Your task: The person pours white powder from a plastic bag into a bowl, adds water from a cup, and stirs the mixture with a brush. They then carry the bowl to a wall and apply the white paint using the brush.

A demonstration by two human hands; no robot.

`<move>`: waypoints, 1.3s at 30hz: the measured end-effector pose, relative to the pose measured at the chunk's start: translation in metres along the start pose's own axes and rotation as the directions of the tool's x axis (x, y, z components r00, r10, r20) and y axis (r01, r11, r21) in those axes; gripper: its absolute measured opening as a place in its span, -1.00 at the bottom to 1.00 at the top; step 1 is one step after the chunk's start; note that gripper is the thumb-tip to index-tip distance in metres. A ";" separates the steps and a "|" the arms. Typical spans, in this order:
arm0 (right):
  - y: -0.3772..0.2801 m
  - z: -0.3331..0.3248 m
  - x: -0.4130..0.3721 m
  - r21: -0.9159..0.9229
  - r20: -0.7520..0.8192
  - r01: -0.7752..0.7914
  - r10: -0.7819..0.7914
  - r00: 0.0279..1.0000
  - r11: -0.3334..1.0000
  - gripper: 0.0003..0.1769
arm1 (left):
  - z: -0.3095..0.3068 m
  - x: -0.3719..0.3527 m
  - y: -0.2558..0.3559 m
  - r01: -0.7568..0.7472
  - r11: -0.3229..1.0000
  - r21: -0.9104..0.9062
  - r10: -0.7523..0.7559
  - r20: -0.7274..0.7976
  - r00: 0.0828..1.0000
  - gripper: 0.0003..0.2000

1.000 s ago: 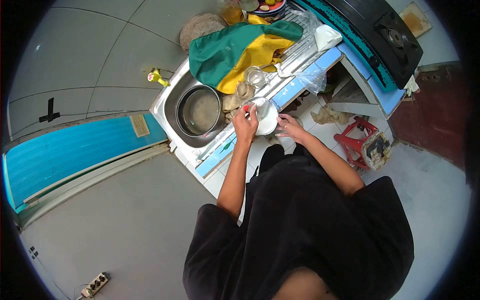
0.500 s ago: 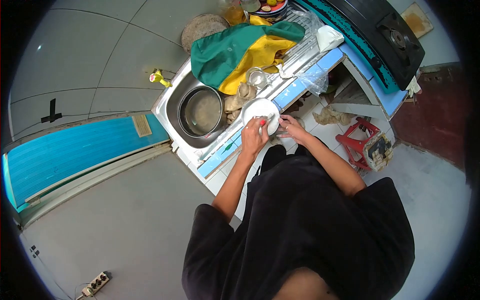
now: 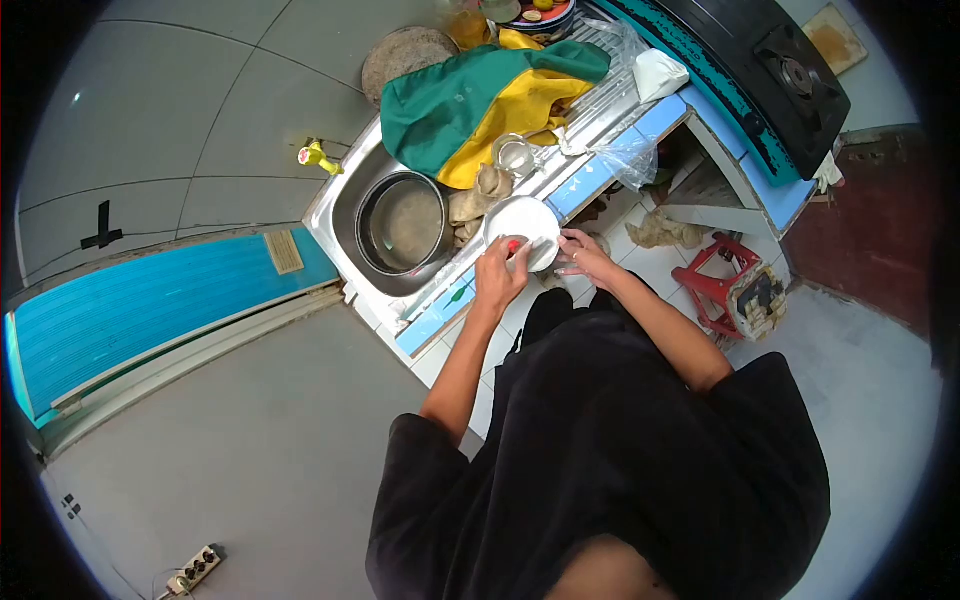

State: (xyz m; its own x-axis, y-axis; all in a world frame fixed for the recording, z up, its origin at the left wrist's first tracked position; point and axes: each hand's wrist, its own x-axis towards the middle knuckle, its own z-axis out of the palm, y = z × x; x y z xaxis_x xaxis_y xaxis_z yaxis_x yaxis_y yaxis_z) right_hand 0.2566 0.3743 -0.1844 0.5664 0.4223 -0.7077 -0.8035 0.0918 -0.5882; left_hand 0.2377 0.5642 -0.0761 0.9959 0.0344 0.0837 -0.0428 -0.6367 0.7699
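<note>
Just past the sink's front edge is a round white bowl (image 3: 518, 214) with pale contents. My right hand (image 3: 590, 258) grips its near right rim, thumb on top and fingers below. Over the bowl's near left side, my left hand (image 3: 499, 275) is closed in a pinch. A small bright red spot shows at its fingertips, with something greyish beside it, too small to name. Close behind the bowl lie a brown crumpled cloth (image 3: 489, 188) and a clear glass (image 3: 513, 156).
A dark-rimmed pan of cloudy water (image 3: 403, 222) sits in the steel sink (image 3: 347, 190), near a yellow tap (image 3: 318, 157). A green and yellow cloth (image 3: 455, 105) covers the drainboard. A black stove (image 3: 760, 70) stands right; a red stool (image 3: 715, 285) is on the floor.
My left hand has shifted slightly left and down over the bowl, with its fingers turned. My right hand and the bowl stay in nearly the same place.
</note>
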 end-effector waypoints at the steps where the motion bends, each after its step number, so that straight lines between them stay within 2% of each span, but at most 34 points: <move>1: -0.001 0.000 -0.001 -0.003 0.002 -0.004 0.004 1.000 1.000 -0.33 | 0.006 0.004 0.002 0.052 0.992 -0.111 -0.052 0.002 0.999 -0.93; 3: -0.002 0.001 -0.002 0.005 0.013 -0.007 0.007 1.000 1.000 -0.31 | 0.011 0.016 -0.005 0.023 0.996 -0.091 -0.025 -0.025 0.999 -0.91; 6: -0.004 0.001 -0.003 -0.014 0.010 -0.011 0.011 1.000 1.000 -0.29 | 0.008 0.029 -0.019 -0.050 0.997 0.057 0.060 -0.190 0.980 -0.89; 7: -0.006 0.002 -0.003 -0.015 0.010 -0.011 0.011 1.000 1.000 -0.29 | 0.003 0.029 -0.024 -0.050 0.997 0.056 0.060 -0.191 0.980 -0.89; 9: -0.006 0.002 -0.005 -0.023 0.002 -0.018 0.018 1.000 1.000 -0.28 | -0.010 0.028 -0.034 -0.011 0.970 0.245 0.073 -0.243 0.967 -0.88; 11: -0.006 0.002 -0.005 -0.017 0.001 -0.017 0.017 1.000 1.000 -0.29 | -0.018 0.024 -0.039 -0.015 0.977 0.212 0.066 -0.237 0.969 -0.87; 14: -0.003 0.001 -0.002 -0.011 -0.004 -0.013 0.013 1.000 1.000 -0.29 | -0.021 0.014 -0.031 0.027 0.983 0.179 -0.016 -0.061 0.998 -0.84; 15: -0.003 0.002 -0.002 -0.014 -0.003 -0.015 0.015 1.000 1.000 -0.30 | -0.016 0.013 -0.029 -0.008 0.994 0.113 0.017 -0.072 0.997 -0.84; 17: -0.003 0.002 -0.002 -0.006 -0.008 -0.017 0.017 1.000 1.000 -0.30 | 0.001 0.013 -0.023 0.095 0.993 -0.070 -0.099 -0.062 0.993 -0.85; 20: -0.003 0.002 -0.002 0.004 -0.010 -0.018 0.018 1.000 1.000 -0.31 | 0.012 0.024 -0.015 0.166 0.975 -0.151 -0.182 -0.098 0.978 -0.85; 21: -0.002 0.001 -0.001 0.008 -0.008 -0.015 0.015 1.000 1.000 -0.31 | 0.012 0.027 -0.020 0.168 0.974 -0.151 -0.184 -0.099 0.978 -0.85; 23: -0.001 0.001 0.000 0.006 -0.008 -0.012 0.012 1.000 1.000 -0.31 | 0.003 0.033 -0.032 0.047 0.993 0.109 -0.023 -0.209 0.978 -0.85; 24: -0.001 0.000 0.000 0.005 -0.009 -0.009 0.009 1.000 1.000 -0.31 | -0.005 0.036 -0.035 0.021 0.996 0.082 -0.002 -0.229 0.973 -0.86; 27: -0.001 0.001 -0.001 0.012 -0.014 -0.012 0.012 1.000 1.000 -0.31 | -0.026 0.035 -0.039 0.098 0.978 0.183 -0.067 -0.170 0.983 -0.86; 32: -0.008 0.005 -0.006 -0.004 -0.017 -0.032 0.032 0.999 0.999 -0.33 | -0.028 0.024 -0.033 0.008 0.988 0.154 0.003 -0.073 0.997 -0.84; 35: -0.007 0.003 -0.003 -0.004 -0.022 -0.036 0.036 0.999 0.999 -0.34 | -0.009 0.015 -0.018 0.047 0.999 0.011 -0.048 0.028 0.998 -0.82; 37: -0.003 0.002 -0.003 0.000 -0.018 -0.038 0.038 0.999 0.999 -0.35 | 0.002 0.018 -0.015 0.105 0.993 -0.058 -0.104 0.019 0.994 -0.81; 39: -0.004 0.002 -0.002 0.006 -0.009 -0.032 0.032 0.999 0.999 -0.36 | 0.007 0.024 -0.013 0.155 0.980 -0.123 -0.166 -0.089 0.982 -0.81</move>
State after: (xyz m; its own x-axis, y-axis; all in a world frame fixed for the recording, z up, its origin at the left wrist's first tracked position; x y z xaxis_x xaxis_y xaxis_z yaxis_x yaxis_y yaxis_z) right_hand 0.2584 0.3748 -0.1799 0.5416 0.4169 -0.7300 -0.8224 0.0832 -0.5627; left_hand 0.2629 0.5682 -0.0884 0.9780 0.2082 0.0104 0.1025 -0.5240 0.8455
